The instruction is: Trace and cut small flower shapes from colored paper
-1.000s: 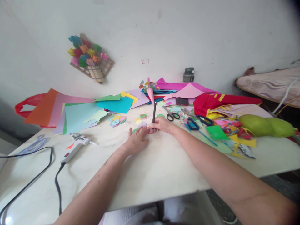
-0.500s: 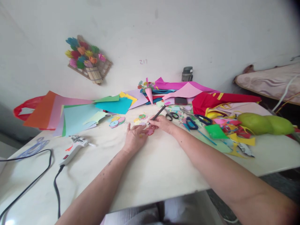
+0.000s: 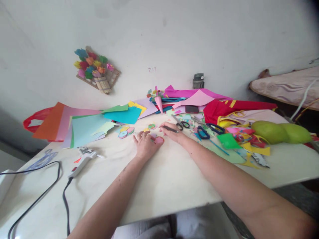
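Note:
My left hand (image 3: 145,145) lies on the table with its fingers spread, its thumb side against a small pink paper cutout (image 3: 159,140). My right hand (image 3: 173,134) is closed around a black pen (image 3: 170,129), which lies low across the fingers and points back toward the wrist. That hand is just right of the pink cutout, apart from it. Beyond the hands sits a little stack of green and yellow paper cutouts (image 3: 151,126). More pastel round cutouts (image 3: 126,132) are left of my left hand.
A glue gun (image 3: 83,162) with a black cord lies at left, below coloured paper sheets (image 3: 87,127). Black-handled scissors (image 3: 182,124), blue-handled scissors (image 3: 203,132), paper scraps and green fruit (image 3: 269,131) are at right. A pink paper cone (image 3: 159,103) stands near the wall.
My right hand has drawn slightly away from the pink cutout, and the pen has tipped from slanting upward to lying nearly flat. My left fingers have spread. The view has shifted slightly.

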Action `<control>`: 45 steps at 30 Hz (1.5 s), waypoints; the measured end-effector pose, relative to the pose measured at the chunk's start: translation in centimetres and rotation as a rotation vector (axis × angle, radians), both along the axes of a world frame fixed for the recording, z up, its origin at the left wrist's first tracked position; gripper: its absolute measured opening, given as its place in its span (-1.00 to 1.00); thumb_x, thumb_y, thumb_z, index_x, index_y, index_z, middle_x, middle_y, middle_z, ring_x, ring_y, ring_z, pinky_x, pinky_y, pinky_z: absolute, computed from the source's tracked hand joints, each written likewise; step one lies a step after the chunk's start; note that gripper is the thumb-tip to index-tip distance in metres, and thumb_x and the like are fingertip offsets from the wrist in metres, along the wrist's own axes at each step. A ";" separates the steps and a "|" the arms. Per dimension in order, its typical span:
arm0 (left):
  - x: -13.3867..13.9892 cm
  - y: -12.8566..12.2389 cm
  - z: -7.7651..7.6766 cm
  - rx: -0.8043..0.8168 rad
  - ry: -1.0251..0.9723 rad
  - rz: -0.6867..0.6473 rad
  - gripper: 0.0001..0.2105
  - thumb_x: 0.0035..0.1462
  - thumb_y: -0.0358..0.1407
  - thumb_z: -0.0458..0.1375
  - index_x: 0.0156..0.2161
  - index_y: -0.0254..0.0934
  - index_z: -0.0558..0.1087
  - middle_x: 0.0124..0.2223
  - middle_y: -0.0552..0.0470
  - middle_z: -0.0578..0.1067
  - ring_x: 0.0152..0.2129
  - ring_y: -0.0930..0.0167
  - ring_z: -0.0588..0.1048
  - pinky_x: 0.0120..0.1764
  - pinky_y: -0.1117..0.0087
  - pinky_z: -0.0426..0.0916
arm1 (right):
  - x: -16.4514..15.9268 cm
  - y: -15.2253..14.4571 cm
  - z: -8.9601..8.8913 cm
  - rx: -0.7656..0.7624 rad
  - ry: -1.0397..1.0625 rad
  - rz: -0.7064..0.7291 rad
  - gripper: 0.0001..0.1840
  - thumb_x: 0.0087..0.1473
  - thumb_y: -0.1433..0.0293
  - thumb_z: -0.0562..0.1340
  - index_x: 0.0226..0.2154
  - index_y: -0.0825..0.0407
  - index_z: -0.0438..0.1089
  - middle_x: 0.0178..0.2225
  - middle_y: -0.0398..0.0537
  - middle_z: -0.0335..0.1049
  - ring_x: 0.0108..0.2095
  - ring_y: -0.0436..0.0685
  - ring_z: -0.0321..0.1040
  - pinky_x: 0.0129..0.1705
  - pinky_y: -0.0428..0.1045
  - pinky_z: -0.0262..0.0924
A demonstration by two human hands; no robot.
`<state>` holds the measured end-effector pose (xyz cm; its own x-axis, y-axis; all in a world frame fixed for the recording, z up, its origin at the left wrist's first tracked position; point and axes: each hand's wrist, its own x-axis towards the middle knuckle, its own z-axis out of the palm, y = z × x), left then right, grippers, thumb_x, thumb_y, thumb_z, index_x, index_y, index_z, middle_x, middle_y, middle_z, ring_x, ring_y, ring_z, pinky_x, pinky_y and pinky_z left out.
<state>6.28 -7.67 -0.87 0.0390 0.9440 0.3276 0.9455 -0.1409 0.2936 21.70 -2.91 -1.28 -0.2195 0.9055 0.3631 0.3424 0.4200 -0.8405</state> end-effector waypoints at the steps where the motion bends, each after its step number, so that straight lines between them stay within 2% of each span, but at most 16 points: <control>1: 0.0 0.1 0.0 -0.007 -0.020 -0.007 -0.66 -0.14 0.07 0.12 -0.41 -0.16 0.44 0.07 0.00 0.33 0.10 0.14 0.08 0.11 -0.12 -0.34 | 0.1 0.0 -0.1 0.016 -0.012 -0.002 -0.80 0.00 0.31 0.09 -0.32 -0.01 0.36 -0.39 -0.18 0.39 -0.49 -0.04 0.28 -0.37 -0.11 0.18; 5: -0.2 0.0 0.3 0.014 -0.100 -0.053 -0.74 -0.16 -0.02 0.18 -0.48 -0.17 0.42 -0.03 0.05 0.43 0.03 0.19 0.18 0.11 -0.08 -0.25 | 0.2 0.5 -0.6 0.065 -0.068 0.003 -0.78 -0.05 0.31 0.15 -0.30 0.01 0.38 -0.39 -0.16 0.40 -0.39 0.00 0.30 -0.34 -0.10 0.17; 9: -0.6 0.2 0.3 0.084 -0.196 -0.101 -0.78 -0.15 -0.10 0.20 -0.57 -0.19 0.38 -0.20 0.09 0.52 -0.08 0.28 0.29 0.10 0.05 -0.10 | 0.1 0.7 -0.6 0.043 -0.040 0.088 -0.80 -0.10 0.34 0.18 -0.35 0.03 0.39 -0.32 -0.13 0.42 -0.32 0.02 0.31 -0.29 -0.09 0.19; 12: -1.3 0.9 -0.1 0.192 -0.356 -0.134 -0.79 -0.15 -0.13 0.21 -0.59 -0.20 0.35 -0.25 0.05 0.53 -0.18 0.33 0.36 0.00 0.20 0.13 | 0.5 0.7 0.0 -0.069 0.080 0.096 -0.74 -0.02 0.27 0.12 -0.27 0.04 0.36 -0.36 -0.10 0.44 -0.41 -0.01 0.33 -0.36 -0.10 0.21; 14: -1.9 1.4 -0.3 0.210 -0.476 -0.115 -0.76 -0.16 -0.11 0.20 -0.61 -0.21 0.31 -0.28 0.02 0.53 -0.19 0.32 0.37 -0.07 0.25 0.21 | 1.2 0.7 0.5 -0.056 0.175 0.041 -0.64 0.04 0.22 0.06 -0.16 0.07 0.31 -0.42 -0.06 0.44 -0.47 -0.02 0.31 -0.41 -0.11 0.21; 17: -2.5 1.8 -0.4 0.214 -0.599 -0.061 -0.70 -0.16 -0.07 0.19 -0.64 -0.22 0.25 -0.27 0.00 0.51 -0.17 0.30 0.36 -0.09 0.26 0.22 | 2.0 0.4 1.2 -0.007 0.215 -0.007 -0.63 0.03 0.20 0.08 -0.19 0.10 0.30 -0.43 -0.02 0.44 -0.50 -0.03 0.31 -0.42 -0.11 0.21; 19: -2.6 1.9 -0.2 0.215 -0.654 -0.037 -0.67 -0.17 -0.05 0.19 -0.65 -0.22 0.23 -0.28 0.00 0.50 -0.17 0.29 0.36 -0.09 0.25 0.23 | 2.0 0.1 1.4 -0.037 0.202 0.011 -0.65 -0.02 0.23 0.14 -0.20 0.09 0.30 -0.43 -0.04 0.44 -0.48 -0.02 0.32 -0.40 -0.10 0.22; 22: -2.5 1.8 0.0 0.200 -0.665 -0.060 -0.67 -0.16 -0.06 0.18 -0.66 -0.23 0.23 -0.31 0.00 0.49 -0.17 0.27 0.36 -0.10 0.24 0.24 | 1.0 -0.4 1.4 -0.167 0.202 0.120 -0.65 -0.09 0.26 0.20 -0.20 0.05 0.31 -0.44 -0.10 0.44 -0.44 -0.01 0.36 -0.40 -0.11 0.24; 26: -2.3 1.7 0.0 0.187 -0.628 -0.122 -0.70 -0.12 -0.07 0.15 -0.66 -0.23 0.31 -0.36 -0.01 0.49 -0.18 0.26 0.36 -0.11 0.24 0.24 | -0.4 -0.5 0.9 -0.209 0.134 0.239 -0.80 -0.10 0.33 0.20 -0.38 0.09 0.36 -0.53 -0.13 0.41 -0.54 -0.07 0.31 -0.48 -0.15 0.20; 29: -2.3 1.8 0.1 0.181 -0.625 -0.138 -0.69 -0.10 -0.07 0.14 -0.66 -0.24 0.36 -0.44 0.00 0.47 -0.22 0.29 0.37 -0.16 0.30 0.25 | -0.8 -0.3 0.6 -0.215 0.133 0.265 -0.84 -0.08 0.33 0.18 -0.46 0.11 0.34 -0.58 -0.14 0.40 -0.57 -0.07 0.30 -0.52 -0.16 0.18; 31: -2.5 1.8 0.1 0.173 -0.652 -0.122 -0.69 -0.09 -0.06 0.13 -0.65 -0.24 0.39 -0.49 0.02 0.45 -0.27 0.31 0.39 -0.22 0.35 0.27 | -0.8 -0.1 0.8 -0.212 0.143 0.222 -0.82 -0.08 0.30 0.18 -0.48 0.11 0.33 -0.60 -0.13 0.40 -0.61 -0.08 0.27 -0.55 -0.16 0.15; 34: -3.0 1.9 0.4 0.151 -0.764 -0.045 -0.69 -0.11 -0.04 0.14 -0.58 -0.26 0.46 -0.56 0.06 0.43 -0.41 0.37 0.40 -0.38 0.42 0.27 | -0.1 0.2 1.1 -0.195 0.186 0.060 -0.74 -0.06 0.21 0.16 -0.50 0.09 0.30 -0.61 -0.10 0.40 -0.67 -0.10 0.20 -0.60 -0.17 0.10; 38: -3.8 1.9 0.7 0.112 -0.937 0.019 -0.68 -0.14 -0.05 0.16 -0.51 -0.32 0.49 -0.55 0.05 0.48 -0.57 0.45 0.36 -0.52 0.47 0.20 | 1.6 0.7 1.3 -0.010 0.208 -0.148 -0.69 -0.02 0.14 0.11 -0.46 0.06 0.28 -0.61 -0.12 0.38 -0.61 -0.05 0.25 -0.55 -0.15 0.14; 40: -4.1 1.9 0.8 0.118 -0.949 0.028 -0.69 -0.16 -0.06 0.18 -0.53 -0.32 0.47 -0.54 0.05 0.49 -0.60 0.47 0.34 -0.54 0.47 0.18 | 2.3 0.7 1.2 0.065 0.172 -0.205 -0.66 0.01 0.10 0.06 -0.46 0.05 0.27 -0.59 -0.12 0.38 -0.59 -0.03 0.26 -0.53 -0.14 0.13; 45: -4.5 2.2 0.4 0.116 -0.864 0.059 -0.67 -0.10 -0.03 0.13 -0.56 -0.29 0.47 -0.58 0.08 0.46 -0.64 0.48 0.30 -0.58 0.46 0.11 | 2.9 0.1 1.4 0.137 0.041 -0.308 -0.65 0.04 0.11 0.01 -0.48 0.04 0.26 -0.61 -0.13 0.35 -0.60 -0.02 0.26 -0.55 -0.13 0.05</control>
